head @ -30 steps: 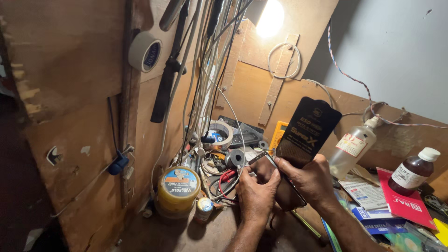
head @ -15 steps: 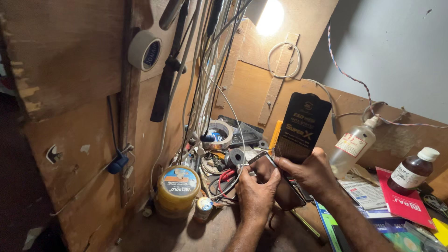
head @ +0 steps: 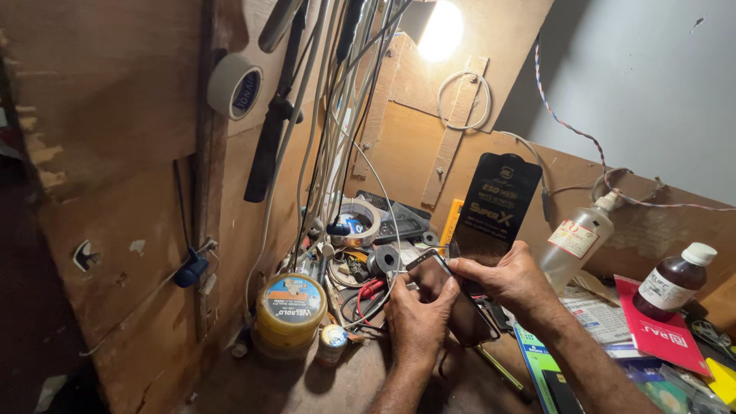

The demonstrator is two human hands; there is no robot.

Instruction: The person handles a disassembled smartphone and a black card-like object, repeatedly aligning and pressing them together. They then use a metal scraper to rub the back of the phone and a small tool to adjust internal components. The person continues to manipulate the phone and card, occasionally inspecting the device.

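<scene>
We see a dark phone [head: 452, 295] with a glossy black face and rounded corners, held tilted above the cluttered counter [head: 307, 383] near the middle of the view. Just above it stands a flat black packet [head: 494, 208] with printed lettering, upright and leaning slightly to the right, its lower edge behind the fingers. The left hand [head: 418, 322] comes up from below with the forearm almost vertical, fingers curled shut around the phone's lower left side and the thumb pressed on its face. The right hand [head: 510, 280] reaches in from the lower right, the forearm slanting across the counter, its fingers closed on the phone's upper edge and touching the base of the black packet; we cannot tell whether it pinches the packet or only the phone. Left of the hands, 1 round yellow tin [head: 290, 316] with a printed lid sits on the counter, with a small round pot [head: 332, 343] just beside it. Behind the phone lie a tape roll [head: 360, 222] and a tangle of red and black wires [head: 364, 295]. To the right stand a clear plastic squeeze bottle [head: 576, 241] and a brown bottle with a white cap [head: 675, 280], which rests near a red booklet [head: 659, 330]. Another tape roll [head: 234, 86] hangs on the wooden wall.
</scene>
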